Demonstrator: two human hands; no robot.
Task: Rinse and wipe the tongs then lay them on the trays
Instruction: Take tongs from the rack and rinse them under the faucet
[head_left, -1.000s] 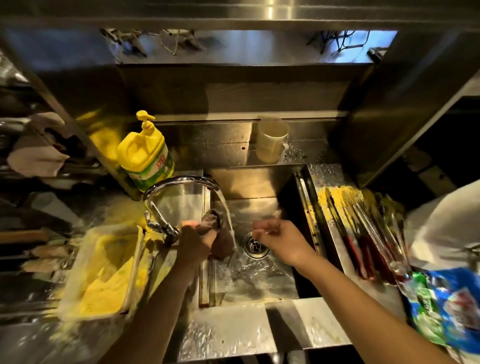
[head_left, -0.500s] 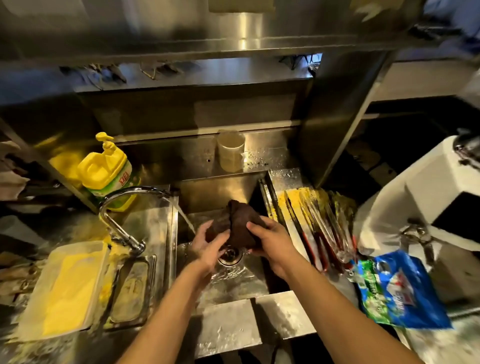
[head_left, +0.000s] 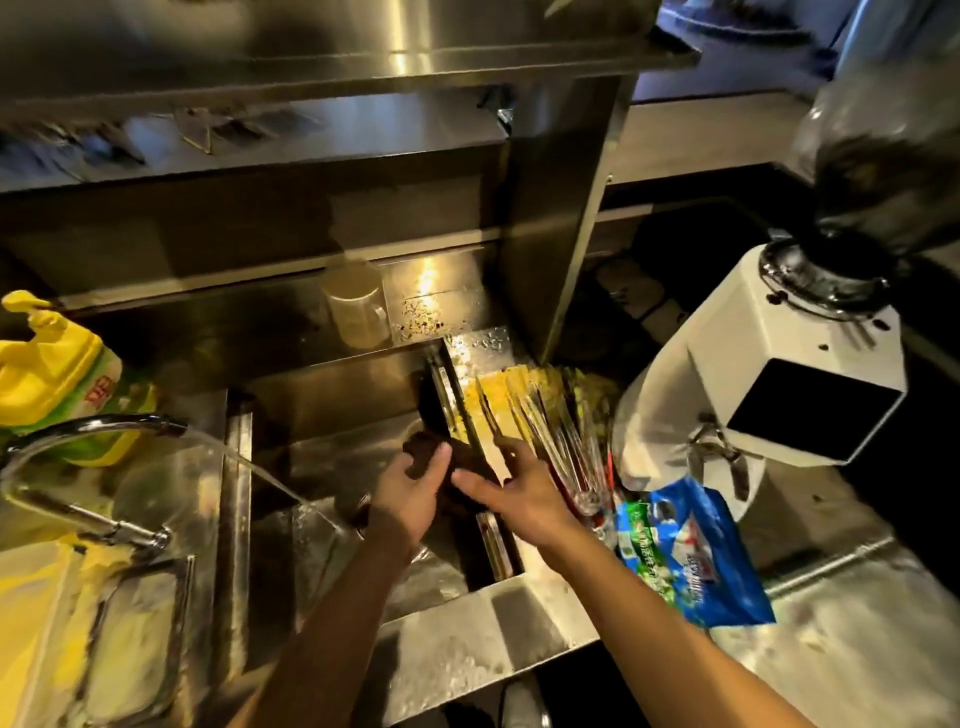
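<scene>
A dark brown cloth (head_left: 457, 462) is held over the right side of the steel sink (head_left: 363, 519) by both hands. My left hand (head_left: 410, 499) grips its left part. My right hand (head_left: 519, 493) presses on its right part, next to the sink's right rim. Several clear tongs (head_left: 550, 431) lie side by side on a yellow cloth (head_left: 493, 389) on the counter right of the sink, just beyond my right hand. Water runs from the curved tap (head_left: 88, 431) into the sink.
A yellow soap bottle (head_left: 57, 374) stands at the left behind the tap. A yellow-stained tray (head_left: 78, 623) lies at the lower left. A plastic cup (head_left: 358, 306) stands behind the sink. A blue and green bag (head_left: 691, 551) and a white grinder (head_left: 779, 374) crowd the right counter.
Both hands have carried the dark cloth from under the tap to the sink's right edge near the tongs. My view has swung to the right. The water keeps running.
</scene>
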